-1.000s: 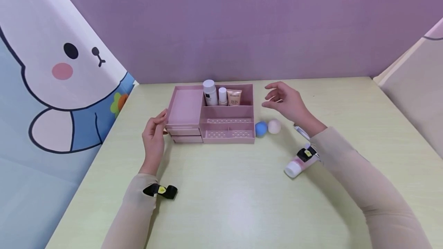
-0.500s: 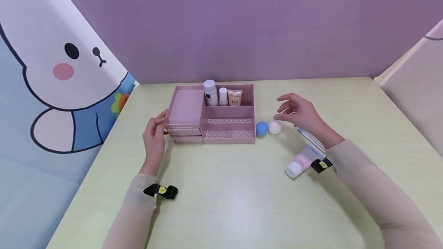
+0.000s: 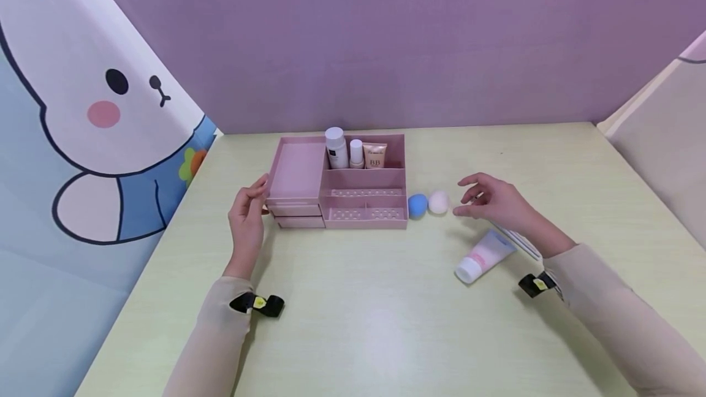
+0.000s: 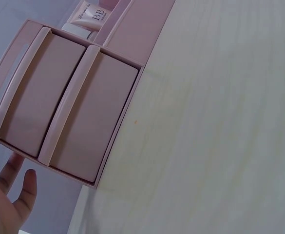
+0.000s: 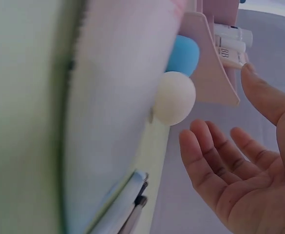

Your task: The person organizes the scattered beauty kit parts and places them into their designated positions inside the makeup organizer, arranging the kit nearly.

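Observation:
A pink desktop organizer with two small drawers stands at the back of the table. My left hand rests its fingertips against the organizer's left side; in the left wrist view the fingers are at its edge by the drawers. My right hand hovers with loosely bent fingers, holding nothing, to the right of a white ball and a blue ball. Below that hand lie a white-and-pink squeeze tube and several thin pen-like sticks, partly hidden by the wrist.
In the organizer's back compartment stand a white bottle, a smaller white-capped bottle and a BB cream tube. The front compartments have perforated bottoms. A purple backdrop rises behind the table.
My right hand has moved from beside the organizer's back compartment rightward and toward me, past the balls, uncovering the squeeze tube. My left hand has stayed at the organizer's side.

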Demonstrator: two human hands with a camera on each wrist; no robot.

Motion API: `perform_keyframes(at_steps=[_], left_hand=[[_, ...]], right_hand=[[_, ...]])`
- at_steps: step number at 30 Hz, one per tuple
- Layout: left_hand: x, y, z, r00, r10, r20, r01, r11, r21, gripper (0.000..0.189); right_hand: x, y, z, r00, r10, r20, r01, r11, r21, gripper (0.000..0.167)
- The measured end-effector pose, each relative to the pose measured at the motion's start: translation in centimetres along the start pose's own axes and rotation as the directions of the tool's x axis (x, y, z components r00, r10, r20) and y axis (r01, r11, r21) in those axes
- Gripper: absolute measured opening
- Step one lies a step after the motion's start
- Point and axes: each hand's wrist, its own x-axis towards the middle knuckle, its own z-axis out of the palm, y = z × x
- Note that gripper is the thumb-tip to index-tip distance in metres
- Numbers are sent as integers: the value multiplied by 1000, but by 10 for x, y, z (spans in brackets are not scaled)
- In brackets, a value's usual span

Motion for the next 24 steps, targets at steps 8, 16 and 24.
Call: perform_keyframes(at_steps=[8,16,24], left_hand=[[1,-2,-1,1000,6,5,-6,1000,-1,27],[1,-2,0,1000,17,8,-17,1000,-5,26],[2,-3,-1,1000,13,8,-13,1000,-4,26]], right_hand=[[-17,14,-1,1000,21,7,-21,1000,-23,53],[-35,29,-6,998,64,-8,-64,998,-14,53],[-48,35,-8,997,72,-37,-75,995,-70,52]])
